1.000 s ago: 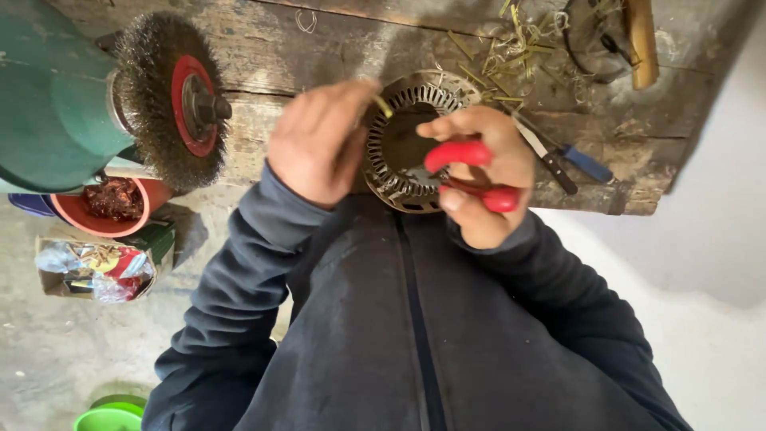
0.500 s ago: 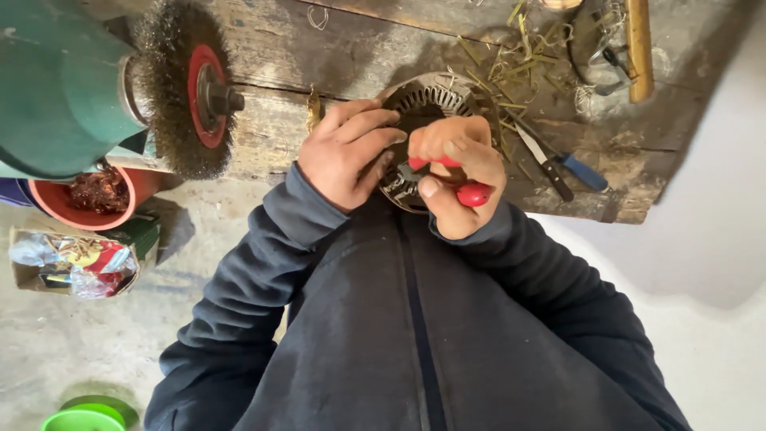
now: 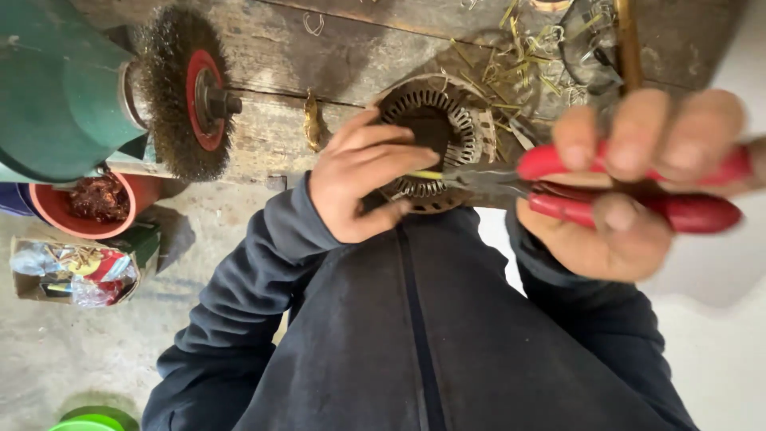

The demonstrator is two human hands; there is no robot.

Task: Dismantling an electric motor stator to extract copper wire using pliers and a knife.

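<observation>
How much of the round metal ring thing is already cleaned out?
Many slots of the round slotted metal ring look empty, and yellowish strips lie on the wooden bench. The right hand grips red-handled pliers pulling a yellow strip; the left hand steadies the ring. How many remain is hidden.

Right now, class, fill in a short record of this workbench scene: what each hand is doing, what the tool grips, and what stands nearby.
left hand: left hand steadies the slotted metal ring
right hand: right hand squeezes red-handled pliers
tool tip: pinches a yellowish strip at the ring
bench: worn wooden bench, strip scraps scattered
nearby: wire brush wheel on a green grinder
</observation>
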